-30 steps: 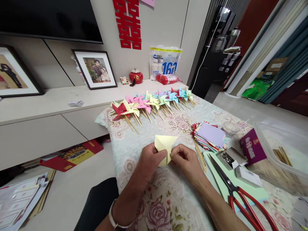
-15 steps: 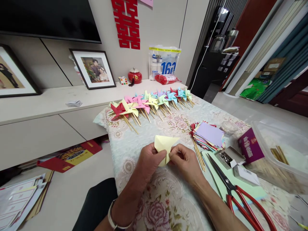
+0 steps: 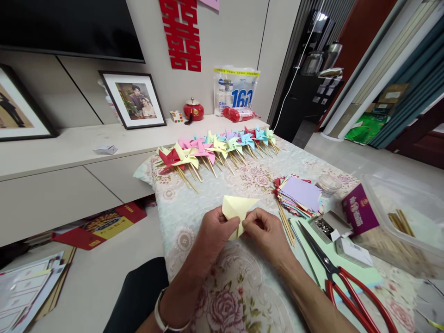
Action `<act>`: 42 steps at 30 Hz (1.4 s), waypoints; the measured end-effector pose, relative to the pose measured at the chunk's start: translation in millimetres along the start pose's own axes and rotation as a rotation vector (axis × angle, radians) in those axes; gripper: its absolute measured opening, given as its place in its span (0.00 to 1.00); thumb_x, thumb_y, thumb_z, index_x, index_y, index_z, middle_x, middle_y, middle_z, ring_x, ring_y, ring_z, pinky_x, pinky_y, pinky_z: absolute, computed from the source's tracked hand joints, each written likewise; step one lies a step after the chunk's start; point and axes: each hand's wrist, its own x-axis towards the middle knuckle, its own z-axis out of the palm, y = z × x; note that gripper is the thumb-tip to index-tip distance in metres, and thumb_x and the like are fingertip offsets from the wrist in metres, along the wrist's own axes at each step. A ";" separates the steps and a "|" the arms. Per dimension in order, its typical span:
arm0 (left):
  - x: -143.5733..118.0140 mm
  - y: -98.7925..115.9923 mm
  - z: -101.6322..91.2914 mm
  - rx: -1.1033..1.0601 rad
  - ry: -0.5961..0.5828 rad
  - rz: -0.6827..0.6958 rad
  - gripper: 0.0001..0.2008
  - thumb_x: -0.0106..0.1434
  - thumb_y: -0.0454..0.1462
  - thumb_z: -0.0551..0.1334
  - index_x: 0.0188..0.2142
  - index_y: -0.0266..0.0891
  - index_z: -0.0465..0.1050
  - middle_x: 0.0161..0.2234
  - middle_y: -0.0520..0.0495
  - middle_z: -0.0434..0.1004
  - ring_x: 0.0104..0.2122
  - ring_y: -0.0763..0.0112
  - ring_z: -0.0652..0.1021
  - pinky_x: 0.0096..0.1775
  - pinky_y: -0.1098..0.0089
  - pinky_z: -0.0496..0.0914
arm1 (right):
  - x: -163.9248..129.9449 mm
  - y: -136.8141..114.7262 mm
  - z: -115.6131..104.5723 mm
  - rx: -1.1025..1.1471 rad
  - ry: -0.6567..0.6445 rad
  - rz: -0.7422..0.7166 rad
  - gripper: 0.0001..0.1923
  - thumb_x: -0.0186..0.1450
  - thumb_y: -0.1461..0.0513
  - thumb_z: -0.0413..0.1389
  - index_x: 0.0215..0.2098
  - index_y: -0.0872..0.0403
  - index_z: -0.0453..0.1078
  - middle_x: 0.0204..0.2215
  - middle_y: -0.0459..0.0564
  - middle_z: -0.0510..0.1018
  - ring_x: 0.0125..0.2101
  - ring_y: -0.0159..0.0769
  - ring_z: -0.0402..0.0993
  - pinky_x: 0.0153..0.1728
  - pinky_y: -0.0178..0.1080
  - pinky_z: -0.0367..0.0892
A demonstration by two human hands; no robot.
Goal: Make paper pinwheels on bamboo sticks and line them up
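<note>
A table draped in a floral tablecloth [image 3: 194,203] is filling the middle of the view. Along its far edge a row of finished paper pinwheels [image 3: 215,147] on wooden sticks is lying side by side. At the right a clear plastic tub [image 3: 398,222] holding sticks is sitting beside a purple box [image 3: 359,216], and red-handled scissors [image 3: 350,286] are resting on a green sheet nearer the viewer. A fanned stack of coloured paper squares [image 3: 301,195] is lying just right of centre, with an open box of pins [image 3: 325,225] close to it. At centre, just above the cloth, the left hand [image 3: 213,236] and the right hand [image 3: 267,233] are both pinching a folded pale-yellow paper [image 3: 237,209], fingertips clamped on its lower edge from either side, its folded point standing up between them.
</note>
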 end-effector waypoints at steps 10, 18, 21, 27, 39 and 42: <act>-0.9 -1.6 -0.6 -0.019 -0.008 -0.012 0.11 0.46 0.36 0.66 0.30 0.31 0.78 0.22 0.51 0.77 0.22 0.72 0.72 0.26 0.73 0.65 | -1.2 -2.6 1.1 0.029 -0.053 0.024 0.10 0.56 0.57 0.58 0.22 0.53 0.66 0.17 0.41 0.67 0.20 0.30 0.59 0.23 0.34 0.55; -1.9 1.6 -7.2 -0.039 -0.085 -0.056 0.13 0.48 0.37 0.66 0.33 0.31 0.79 0.25 0.47 0.79 0.25 0.68 0.75 0.28 0.72 0.68 | 5.6 -3.0 -21.7 0.048 0.189 -0.067 0.16 0.60 0.49 0.61 0.33 0.54 0.72 0.25 0.45 0.73 0.27 0.34 0.67 0.30 0.36 0.62; -2.0 2.4 -10.2 -0.009 -0.183 -0.089 0.14 0.48 0.37 0.66 0.34 0.31 0.79 0.26 0.45 0.80 0.26 0.67 0.76 0.30 0.70 0.69 | 8.9 -2.3 -28.4 0.176 0.222 -0.125 0.23 0.60 0.51 0.63 0.49 0.54 0.72 0.42 0.52 0.78 0.40 0.39 0.72 0.40 0.38 0.67; -0.9 2.4 -16.0 0.095 -0.353 -0.129 0.13 0.48 0.36 0.65 0.33 0.33 0.80 0.25 0.46 0.78 0.25 0.68 0.74 0.29 0.71 0.66 | 4.8 -5.7 -26.2 0.239 -0.219 0.059 0.35 0.59 0.57 0.64 0.63 0.53 0.64 0.31 0.44 0.76 0.31 0.36 0.73 0.31 0.36 0.65; -0.6 1.3 -19.3 0.298 -0.467 -0.022 0.14 0.50 0.31 0.59 0.35 0.35 0.80 0.26 0.50 0.77 0.24 0.72 0.70 0.27 0.73 0.61 | 0.8 -4.6 -28.9 -0.026 -0.326 0.019 0.38 0.54 0.65 0.62 0.63 0.52 0.65 0.31 0.45 0.79 0.31 0.36 0.73 0.30 0.36 0.67; -2.0 1.2 -18.7 0.325 -0.463 -0.010 0.15 0.50 0.30 0.59 0.35 0.35 0.80 0.26 0.51 0.77 0.24 0.72 0.70 0.27 0.73 0.61 | 0.6 -6.2 -28.1 -0.087 -0.315 -0.011 0.39 0.53 0.67 0.61 0.64 0.53 0.65 0.37 0.48 0.81 0.34 0.38 0.75 0.34 0.37 0.70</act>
